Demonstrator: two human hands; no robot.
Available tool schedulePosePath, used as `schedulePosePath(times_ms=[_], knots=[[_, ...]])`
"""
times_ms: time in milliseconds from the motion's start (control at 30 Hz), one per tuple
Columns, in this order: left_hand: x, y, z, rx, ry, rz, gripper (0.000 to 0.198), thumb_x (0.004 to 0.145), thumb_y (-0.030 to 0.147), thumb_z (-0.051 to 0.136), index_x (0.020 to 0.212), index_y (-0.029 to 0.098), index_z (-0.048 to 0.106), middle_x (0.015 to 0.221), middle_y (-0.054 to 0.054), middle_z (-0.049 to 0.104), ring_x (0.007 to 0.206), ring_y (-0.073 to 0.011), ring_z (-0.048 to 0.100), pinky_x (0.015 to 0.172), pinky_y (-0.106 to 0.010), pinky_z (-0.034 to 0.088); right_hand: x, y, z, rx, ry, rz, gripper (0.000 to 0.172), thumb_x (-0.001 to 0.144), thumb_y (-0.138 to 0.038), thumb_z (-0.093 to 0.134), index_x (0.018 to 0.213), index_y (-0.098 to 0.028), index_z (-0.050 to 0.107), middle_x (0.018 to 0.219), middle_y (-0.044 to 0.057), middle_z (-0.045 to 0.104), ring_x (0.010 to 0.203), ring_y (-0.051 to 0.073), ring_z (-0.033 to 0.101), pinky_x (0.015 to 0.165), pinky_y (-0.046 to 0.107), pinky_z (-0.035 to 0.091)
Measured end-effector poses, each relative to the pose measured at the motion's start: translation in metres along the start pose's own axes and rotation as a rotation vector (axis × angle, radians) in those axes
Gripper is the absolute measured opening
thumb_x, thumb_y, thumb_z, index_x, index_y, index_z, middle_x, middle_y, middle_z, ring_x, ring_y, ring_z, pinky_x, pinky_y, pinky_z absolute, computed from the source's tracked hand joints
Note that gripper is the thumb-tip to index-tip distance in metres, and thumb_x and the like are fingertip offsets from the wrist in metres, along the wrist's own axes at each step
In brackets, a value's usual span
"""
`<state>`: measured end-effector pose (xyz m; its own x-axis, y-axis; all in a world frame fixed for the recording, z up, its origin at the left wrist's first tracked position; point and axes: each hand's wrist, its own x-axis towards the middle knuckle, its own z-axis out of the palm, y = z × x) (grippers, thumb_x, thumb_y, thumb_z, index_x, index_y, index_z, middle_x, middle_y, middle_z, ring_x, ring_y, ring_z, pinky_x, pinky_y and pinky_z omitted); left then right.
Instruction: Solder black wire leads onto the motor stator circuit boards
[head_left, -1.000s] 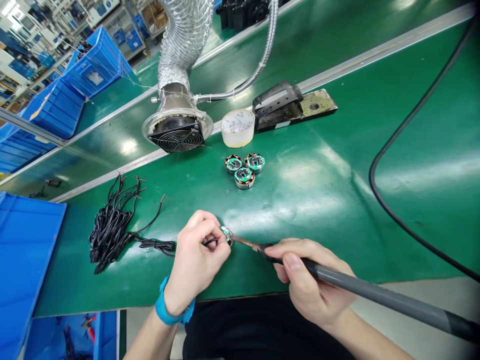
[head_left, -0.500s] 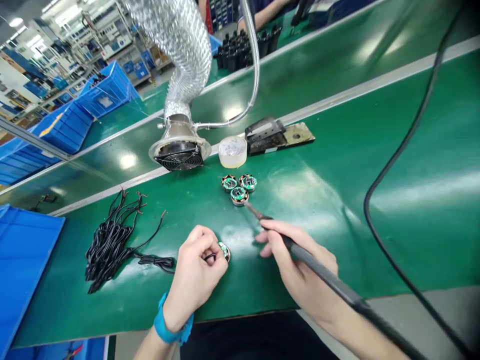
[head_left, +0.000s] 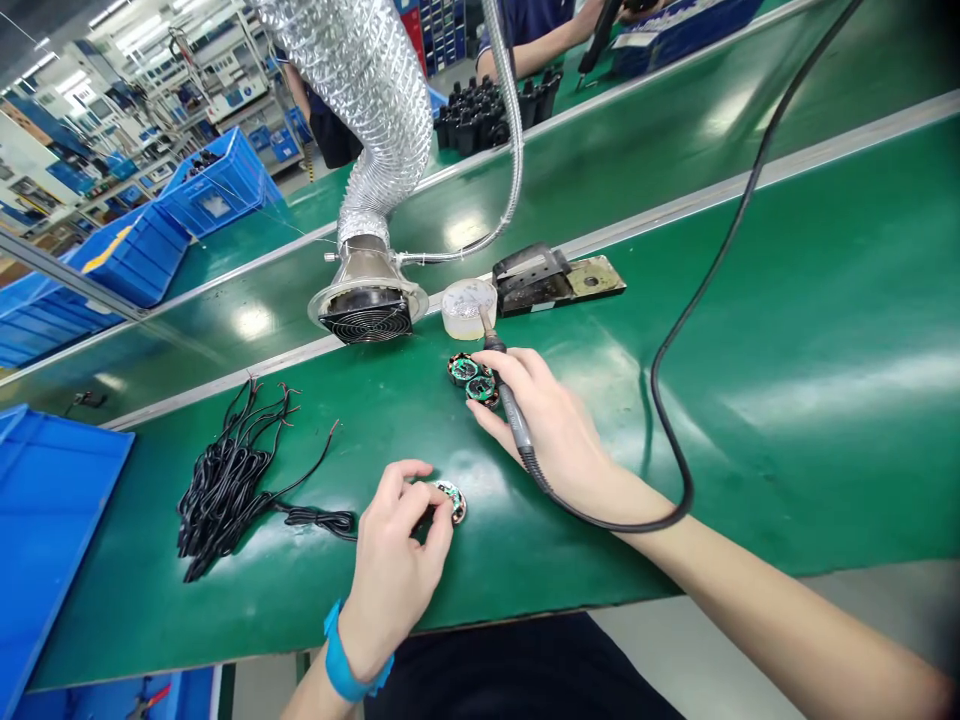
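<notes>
Glossy green desk (head_left: 750, 330) in a factory hall; left hand (head_left: 394, 560) pinching round green circuit disc (head_left: 450, 500), right hand (head_left: 551, 420) clenched on grey soldering iron (head_left: 510, 405).

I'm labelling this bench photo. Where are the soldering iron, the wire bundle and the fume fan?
soldering iron (head_left: 512, 412), head view, on its handle.
wire bundle (head_left: 221, 480), head view, on the coiled middle.
fume fan (head_left: 367, 314), head view, on its grille.
</notes>
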<state>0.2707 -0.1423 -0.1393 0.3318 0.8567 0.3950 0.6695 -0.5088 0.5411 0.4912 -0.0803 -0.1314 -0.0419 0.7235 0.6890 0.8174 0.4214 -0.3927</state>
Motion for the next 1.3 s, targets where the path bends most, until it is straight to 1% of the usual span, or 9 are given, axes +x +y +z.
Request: schedulePosePath(times_ms=[100, 267, 433, 567, 700, 800, 933, 1067, 1300], knots=[[-0.005, -0.004, 0.0, 0.135, 0.031, 0.141, 0.005, 0.1, 0.022, 0.062, 0.104, 0.02, 0.064, 0.125, -0.005, 0.063, 0.111, -0.0152, 0.064, 0.094, -0.031, 0.053, -0.002, 0.001, 0.005, -0.059, 0.012, -0.048, 0.04, 0.098, -0.024, 0.06, 0.137, -0.016, 0.054, 0.122, 0.012, 0.061, 0.096, 0.021, 0.068, 0.075, 0.032, 0.057], [-0.011, -0.011, 0.01, 0.235, 0.005, 0.27, 0.028, 0.093, 0.029, 0.074, 0.111, 0.018, 0.056, 0.125, -0.006, 0.067, 0.106, -0.0212, 0.067, 0.087, -0.037, 0.057, -0.006, 0.006, 0.011, -0.115, 0.048, -0.109, 0.04, 0.096, -0.022, 0.063, 0.134, -0.016, 0.056, 0.118, 0.01, 0.06, 0.098, 0.021, 0.067, 0.076, 0.03, 0.057], [-0.004, -0.012, 0.002, -0.164, 0.097, 0.054, 0.023, 0.084, 0.024, 0.083, 0.097, 0.018, 0.065, 0.112, 0.0, 0.073, 0.104, -0.0153, 0.071, 0.092, -0.028, 0.057, -0.01, 0.01, 0.015, -0.16, 0.092, -0.148, 0.036, 0.099, -0.028, 0.062, 0.133, -0.016, 0.058, 0.121, 0.01, 0.06, 0.089, 0.017, 0.067, 0.065, 0.027, 0.051], [0.032, -0.02, -0.057, -0.597, 0.324, -0.276, 0.028, 0.079, 0.028, 0.086, 0.092, 0.013, 0.066, 0.106, -0.007, 0.074, 0.098, -0.0161, 0.074, 0.086, -0.025, 0.06, -0.014, 0.015, 0.02, -0.232, 0.115, -0.151, 0.037, 0.102, -0.037, 0.058, 0.133, -0.017, 0.061, 0.118, 0.01, 0.061, 0.081, 0.018, 0.063, 0.058, 0.028, 0.045], [0.096, -0.058, -0.152, -0.567, 0.729, -0.188, 0.044, 0.067, 0.032, 0.093, 0.091, 0.009, 0.064, 0.089, -0.007, 0.071, 0.077, -0.0125, 0.071, 0.075, -0.022, 0.059, -0.014, 0.017, 0.025, -0.308, 0.144, -0.145, 0.04, 0.104, -0.046, 0.051, 0.128, -0.017, 0.064, 0.115, 0.01, 0.062, 0.071, 0.019, 0.06, 0.054, 0.031, 0.043], [0.151, -0.101, -0.219, -0.577, 0.861, -0.136, 0.042, 0.07, 0.031, 0.088, 0.09, 0.009, 0.057, 0.092, -0.01, 0.069, 0.077, -0.0156, 0.069, 0.072, -0.029, 0.059, -0.013, 0.017, 0.028, -0.32, 0.169, -0.152, 0.043, 0.105, -0.051, 0.047, 0.126, -0.017, 0.064, 0.113, 0.01, 0.063, 0.067, 0.018, 0.06, 0.052, 0.031, 0.044], [0.224, -0.154, -0.267, -0.227, 0.99, -0.131, 0.027, 0.085, 0.02, 0.075, 0.093, 0.01, 0.052, 0.091, -0.007, 0.064, 0.075, -0.0101, 0.062, 0.075, -0.024, 0.052, -0.014, 0.017, 0.032, -0.308, 0.183, -0.146, 0.05, 0.106, -0.057, 0.042, 0.128, -0.017, 0.063, 0.115, 0.01, 0.064, 0.068, 0.02, 0.064, 0.052, 0.032, 0.047], [0.278, -0.195, -0.234, -0.001, 0.904, -0.111, 0.026, 0.082, 0.017, 0.079, 0.09, 0.01, 0.055, 0.089, -0.002, 0.06, 0.079, -0.0073, 0.052, 0.077, -0.02, 0.041, -0.014, 0.016, 0.032, -0.307, 0.174, -0.168, 0.052, 0.105, -0.059, 0.041, 0.129, -0.018, 0.063, 0.117, 0.011, 0.064, 0.068, 0.021, 0.064, 0.05, 0.033, 0.049], [0.291, -0.228, -0.087, 0.169, 0.333, -0.162, 0.016, 0.087, 0.015, 0.073, 0.094, 0.009, 0.06, 0.092, -0.004, 0.062, 0.08, -0.0104, 0.052, 0.082, -0.026, 0.044, -0.012, 0.019, 0.03, -0.272, 0.177, -0.207, 0.041, 0.106, -0.049, 0.045, 0.127, -0.017, 0.062, 0.115, 0.011, 0.063, 0.07, 0.018, 0.065, 0.054, 0.029, 0.052]])
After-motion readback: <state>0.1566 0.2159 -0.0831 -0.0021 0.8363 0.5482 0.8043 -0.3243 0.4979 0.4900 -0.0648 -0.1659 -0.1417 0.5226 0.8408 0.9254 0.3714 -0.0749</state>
